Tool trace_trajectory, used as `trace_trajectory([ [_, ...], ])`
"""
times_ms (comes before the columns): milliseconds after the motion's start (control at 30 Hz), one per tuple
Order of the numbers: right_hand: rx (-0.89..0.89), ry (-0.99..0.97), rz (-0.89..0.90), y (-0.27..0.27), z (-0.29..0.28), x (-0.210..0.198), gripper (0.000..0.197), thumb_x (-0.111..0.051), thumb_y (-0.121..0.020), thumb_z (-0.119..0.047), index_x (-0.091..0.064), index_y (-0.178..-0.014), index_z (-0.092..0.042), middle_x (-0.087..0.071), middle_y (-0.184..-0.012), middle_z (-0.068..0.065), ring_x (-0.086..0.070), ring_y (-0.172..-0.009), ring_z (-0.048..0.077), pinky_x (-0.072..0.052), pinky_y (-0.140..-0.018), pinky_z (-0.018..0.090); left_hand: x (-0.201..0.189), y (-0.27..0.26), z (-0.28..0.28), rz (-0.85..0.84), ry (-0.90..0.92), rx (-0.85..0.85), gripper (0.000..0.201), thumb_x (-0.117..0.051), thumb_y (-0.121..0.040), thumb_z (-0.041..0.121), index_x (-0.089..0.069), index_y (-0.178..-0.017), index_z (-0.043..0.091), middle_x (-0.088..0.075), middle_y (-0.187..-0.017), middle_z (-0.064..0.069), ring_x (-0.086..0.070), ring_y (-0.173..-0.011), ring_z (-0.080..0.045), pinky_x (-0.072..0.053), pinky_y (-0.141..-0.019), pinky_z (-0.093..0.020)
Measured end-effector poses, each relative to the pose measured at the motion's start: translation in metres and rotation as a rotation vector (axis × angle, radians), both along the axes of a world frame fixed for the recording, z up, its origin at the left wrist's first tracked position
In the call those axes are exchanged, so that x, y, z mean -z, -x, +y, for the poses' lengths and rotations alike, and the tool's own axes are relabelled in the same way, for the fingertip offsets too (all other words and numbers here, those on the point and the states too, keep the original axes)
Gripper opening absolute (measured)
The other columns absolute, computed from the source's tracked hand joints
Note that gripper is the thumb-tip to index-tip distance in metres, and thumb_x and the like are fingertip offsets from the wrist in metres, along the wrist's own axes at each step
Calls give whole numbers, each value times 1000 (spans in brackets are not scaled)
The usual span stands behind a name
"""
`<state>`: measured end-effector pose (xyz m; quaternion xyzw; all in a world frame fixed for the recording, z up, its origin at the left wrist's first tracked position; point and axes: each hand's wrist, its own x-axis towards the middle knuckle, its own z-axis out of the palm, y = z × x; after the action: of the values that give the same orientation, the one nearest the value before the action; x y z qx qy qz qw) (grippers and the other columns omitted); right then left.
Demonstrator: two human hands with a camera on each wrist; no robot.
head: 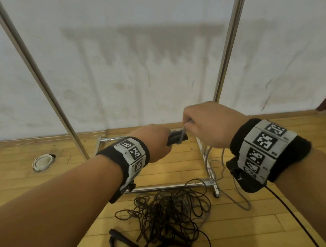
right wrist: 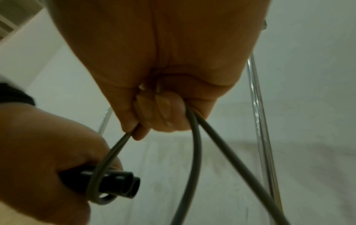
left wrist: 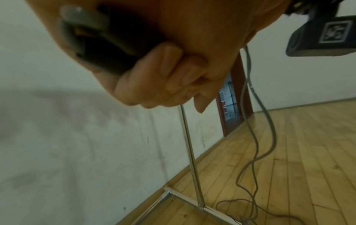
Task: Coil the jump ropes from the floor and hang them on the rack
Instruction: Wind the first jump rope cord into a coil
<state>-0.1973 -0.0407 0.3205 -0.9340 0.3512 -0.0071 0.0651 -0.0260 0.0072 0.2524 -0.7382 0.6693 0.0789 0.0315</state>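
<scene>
My left hand (head: 155,141) grips the black handles (head: 176,139) of a grey jump rope, fingers curled round them (left wrist: 108,50). A loop of the grey cord (right wrist: 108,164) lies round the handle ends (right wrist: 119,185). My right hand (head: 206,126) pinches doubled strands of the same grey cord (right wrist: 196,146) just above and right of the handles. The cord hangs down to the floor (head: 238,195). A tangled pile of dark jump ropes (head: 170,211) with black handles (head: 124,240) lies on the wooden floor below my hands. The chrome rack's uprights (head: 227,41) rise on either side.
The rack's base bars (head: 168,186) lie on the wooden floor against a white wall. A white coiled ring (head: 43,162) sits on the floor at left. A black cable (head: 292,214) trails from my right wrist. A doorway (left wrist: 229,106) shows far off in the left wrist view.
</scene>
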Motion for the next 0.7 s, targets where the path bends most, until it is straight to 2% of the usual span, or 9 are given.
trace_trajectory([
  [100,23,-56,-64,9,-14,3,22,-48,-105,-30,-69,-108,-22,-61,-98,-10,-58,-91,13,-40,-70,24,-2,7,3,-15,23,78,26,-54,-105,34,-42,-81,35,-59,-78,8,-54,-65,-9,-34,-53,-25],
  [167,37,-130,-115,15,-22,5,23,-53,-103,-33,-73,-106,-22,-62,-93,-14,-59,-86,8,-38,-65,18,-5,11,6,-32,28,149,23,-54,-105,34,-42,-85,35,-57,-78,9,-51,-65,-8,-31,-53,-25],
  [233,39,-205,-164,20,-27,9,23,-56,-102,-36,-75,-100,-23,-64,-83,-13,-60,-76,4,-40,-62,20,-7,16,10,-56,51,225,9,-54,-105,36,-49,-100,32,-53,-76,10,-47,-63,-7,-29,-51,-26],
  [300,36,-304,-208,23,-31,16,23,-58,-101,-36,-75,-92,-24,-67,-77,-6,-63,-67,10,-48,-63,25,-8,21,13,-62,94,302,17,-54,-104,39,-52,-117,29,-47,-71,10,-44,-59,-6,-27,-49,-27],
  [367,66,-485,-322,23,-31,26,23,-60,-101,-32,-75,-89,-18,-65,-70,-3,-61,-61,12,-53,-66,29,-8,23,15,3,139,339,23,-56,-102,39,-52,-123,29,-50,-70,10,-50,-60,-8,-28,-49,-25],
  [467,179,-772,-594,21,-33,38,33,-57,-103,-30,-69,-93,-1,-60,-75,13,-56,-65,21,-54,-69,35,-13,19,17,254,217,260,8,-60,-99,37,-57,-107,34,-60,-75,9,-56,-63,-3,-32,-52,-21],
  [533,257,-852,-706,19,-31,47,42,-53,-104,-34,-67,-97,5,-52,-67,8,-47,-58,18,-52,-64,31,-17,14,15,373,295,169,16,-61,-99,35,-51,-86,34,-59,-71,8,-55,-57,-3,-32,-49,-16],
  [633,334,-873,-669,13,-23,58,45,-45,-107,-40,-65,-87,-4,-47,-62,1,-43,-55,15,-49,-64,33,-20,9,6,456,394,25,23,-60,-98,29,-48,-78,32,-57,-66,6,-56,-56,3,-39,-49,-10],
  [700,314,-844,-554,10,-15,65,48,-39,-108,-41,-64,-88,-6,-47,-62,1,-44,-55,16,-49,-62,33,-19,3,-1,455,400,-96,22,-58,-98,27,-48,-79,31,-57,-68,6,-53,-51,-6,-35,-41,-16],
])
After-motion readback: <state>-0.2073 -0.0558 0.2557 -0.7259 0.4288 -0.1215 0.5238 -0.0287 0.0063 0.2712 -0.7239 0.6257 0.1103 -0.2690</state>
